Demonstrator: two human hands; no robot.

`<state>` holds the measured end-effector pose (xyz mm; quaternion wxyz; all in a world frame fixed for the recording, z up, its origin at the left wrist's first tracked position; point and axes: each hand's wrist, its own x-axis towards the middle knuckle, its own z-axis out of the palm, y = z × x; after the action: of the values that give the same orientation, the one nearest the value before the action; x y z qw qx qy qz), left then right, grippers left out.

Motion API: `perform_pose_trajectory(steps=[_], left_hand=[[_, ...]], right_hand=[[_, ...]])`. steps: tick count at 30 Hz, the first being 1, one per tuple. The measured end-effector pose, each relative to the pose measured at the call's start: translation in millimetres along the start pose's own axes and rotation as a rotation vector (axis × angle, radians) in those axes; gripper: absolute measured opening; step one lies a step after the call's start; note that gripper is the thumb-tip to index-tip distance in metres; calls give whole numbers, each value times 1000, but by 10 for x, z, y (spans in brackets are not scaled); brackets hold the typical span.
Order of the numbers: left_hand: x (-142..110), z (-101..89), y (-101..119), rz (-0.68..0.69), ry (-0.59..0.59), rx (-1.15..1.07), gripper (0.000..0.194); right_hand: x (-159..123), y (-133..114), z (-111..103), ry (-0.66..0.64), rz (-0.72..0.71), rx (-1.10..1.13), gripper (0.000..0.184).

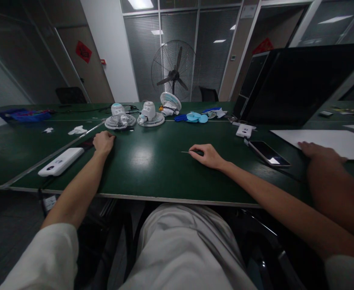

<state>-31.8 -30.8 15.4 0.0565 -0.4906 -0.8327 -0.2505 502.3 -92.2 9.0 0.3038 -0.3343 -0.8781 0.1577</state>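
My left hand (pixel 103 142) rests on the green table (pixel 153 173) as a closed fist, next to a dark flat object; whether it holds anything is hidden. My right hand (pixel 207 155) lies on the table with its fingers curled round a thin tool with a dark handle (pixel 195 152), whose metal tip points left. Beyond the hands stand three small white desk fans (pixel 120 117) (pixel 149 114) (pixel 169 103), partly taken apart, with blue fan blades (pixel 195 117) beside them.
A white power bank (pixel 61 161) lies at the left. A phone (pixel 269 153) and a small white device (pixel 245 130) lie right of my right hand. Another person's arm (pixel 325 169) rests at the right near white paper (pixel 322 139). A large standing fan (pixel 173 71) stands behind.
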Motion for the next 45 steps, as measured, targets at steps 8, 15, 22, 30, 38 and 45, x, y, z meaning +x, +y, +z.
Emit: perform_pose_trajectory(steps=[8,15,22,30,38,45], left_hand=[[-1,7,3,-6,18,14,32],[-76,-22,79,-64,54,27,36],[-83,8,133,-124,68,5,38],[-60,9,133,-129,55,6,36],[4,56,69,-156,53,-42,37],[72,112,64,20,-44,-170,35]], right_hand=[[-4,10,-5,-13,1,12,26],[-6,5,-4,-22,-1,1,26],[3,-5,-3,-22,4,3,26],[-1,4,0,-35,3,1,28],[0,-10,-15,-48,8,12,28],[5,8,2,-38,9,-13,26]])
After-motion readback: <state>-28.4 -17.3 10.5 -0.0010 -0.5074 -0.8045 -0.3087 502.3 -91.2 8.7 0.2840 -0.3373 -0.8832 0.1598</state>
